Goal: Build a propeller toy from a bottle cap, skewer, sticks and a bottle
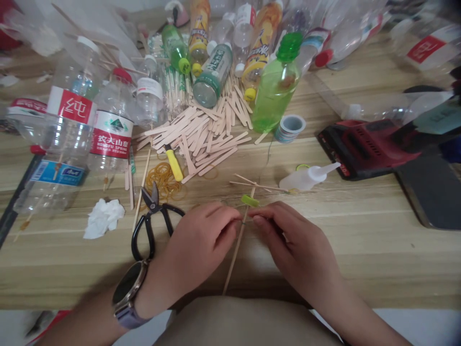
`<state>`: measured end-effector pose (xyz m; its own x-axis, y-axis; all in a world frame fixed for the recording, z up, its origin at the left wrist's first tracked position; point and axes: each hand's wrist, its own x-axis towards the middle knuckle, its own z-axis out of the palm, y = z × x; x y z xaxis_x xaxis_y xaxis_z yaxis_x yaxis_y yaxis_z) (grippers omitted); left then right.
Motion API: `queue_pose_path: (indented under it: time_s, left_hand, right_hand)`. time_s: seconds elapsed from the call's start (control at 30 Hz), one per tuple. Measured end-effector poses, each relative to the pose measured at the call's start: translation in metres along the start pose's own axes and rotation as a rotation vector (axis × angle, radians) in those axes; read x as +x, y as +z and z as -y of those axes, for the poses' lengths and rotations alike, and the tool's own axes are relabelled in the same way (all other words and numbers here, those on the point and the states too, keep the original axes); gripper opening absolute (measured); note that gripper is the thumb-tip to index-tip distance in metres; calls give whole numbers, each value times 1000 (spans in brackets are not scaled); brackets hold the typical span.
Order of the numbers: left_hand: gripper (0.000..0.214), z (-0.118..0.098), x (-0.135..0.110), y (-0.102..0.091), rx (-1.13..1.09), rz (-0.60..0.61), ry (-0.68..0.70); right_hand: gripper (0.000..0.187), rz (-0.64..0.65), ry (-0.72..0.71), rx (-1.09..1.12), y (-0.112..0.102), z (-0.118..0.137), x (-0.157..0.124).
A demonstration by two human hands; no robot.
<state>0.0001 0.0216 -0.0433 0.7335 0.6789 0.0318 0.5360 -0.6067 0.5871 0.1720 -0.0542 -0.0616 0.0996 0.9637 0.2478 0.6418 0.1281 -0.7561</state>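
Note:
A thin wooden stick (236, 254) points away from me from the table's front edge, between my hands. On its far part sits a small yellow-green plastic piece (249, 200), and thin crossed sticks (259, 184) lie at the far end. Just below the green piece, a fine dark thread (245, 223) crosses the stick. My left hand (205, 242), with a watch on the wrist, pinches the thread from the left. From the right, my right hand (293, 240) pinches it between thumb and forefinger. The fingertips hide the thread's ends.
Black-handled scissors (154, 216) lie beside my left hand, near rubber bands (163, 180) and a yellow-handled tool (174, 163). A glue bottle (306, 178) and thread spool (290, 129) are beyond my right hand. Craft sticks (201, 134) and plastic bottles (275, 89) crowd the back.

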Motion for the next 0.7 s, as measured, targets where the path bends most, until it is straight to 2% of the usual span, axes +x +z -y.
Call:
queue_pose_path:
  time_s: [0.13, 0.23, 0.33, 0.43, 0.7]
  left_hand:
    - [25, 4, -1, -1, 233, -95, 193]
    - [26, 5, 0, -2, 353, -87, 250]
    - [21, 6, 0, -1, 381, -135, 304]
    - [15, 10, -2, 2, 365, -202, 350]
    - [22, 9, -2, 0, 446, -169, 461]
  right_hand:
    - [22, 50, -40, -132, 3, -3, -1]
    - [30, 46, -102, -293, 6, -2, -2]
    - [36, 8, -171, -488, 5, 1, -2]
    - [36, 32, -228, -622, 2, 6, -1]
    - [28, 127, -334, -679, -3, 15, 7]
